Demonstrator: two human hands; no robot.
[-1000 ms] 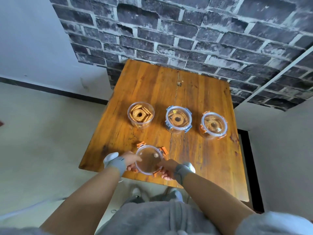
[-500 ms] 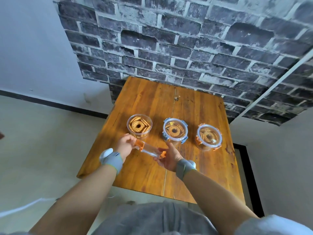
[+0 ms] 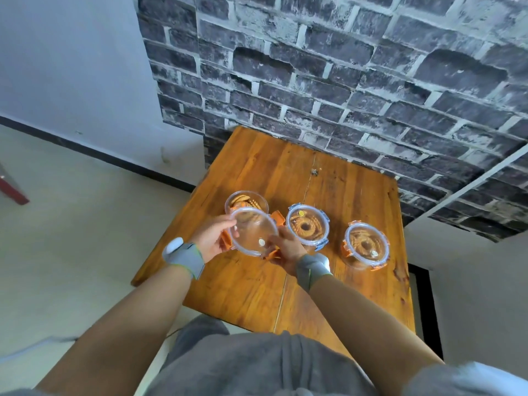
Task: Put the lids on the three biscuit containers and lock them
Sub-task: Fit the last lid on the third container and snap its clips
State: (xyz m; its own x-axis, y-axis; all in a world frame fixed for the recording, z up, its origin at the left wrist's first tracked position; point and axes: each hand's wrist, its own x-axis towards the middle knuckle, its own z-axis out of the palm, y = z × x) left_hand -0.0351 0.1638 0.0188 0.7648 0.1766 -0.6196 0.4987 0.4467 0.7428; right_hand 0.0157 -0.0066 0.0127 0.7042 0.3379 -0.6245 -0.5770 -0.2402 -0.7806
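Observation:
Three round clear biscuit containers stand in a row on the wooden table [image 3: 357, 190]. The left container [image 3: 243, 199] is uncovered and shows biscuits inside. The middle container [image 3: 307, 225] wears a blue-clipped lid, and the right container [image 3: 366, 245] an orange-clipped lid. Both my hands hold a clear lid with orange clips [image 3: 253, 232], tilted just in front of and partly over the left container. My left hand [image 3: 213, 237] grips its left edge and my right hand [image 3: 285, 247] its right near edge.
A dark brick-pattern wall rises behind the table. A small dark speck [image 3: 315, 172] lies near the table's far middle. Pale floor lies to the left, with a red furniture leg [image 3: 10, 187] at the far left edge. My grey-clothed lap is below.
Both hands lifted the orange-clipped lid from the table's near edge and carried it away from me to the left container, where it now hangs tilted. The camera view tilted upward.

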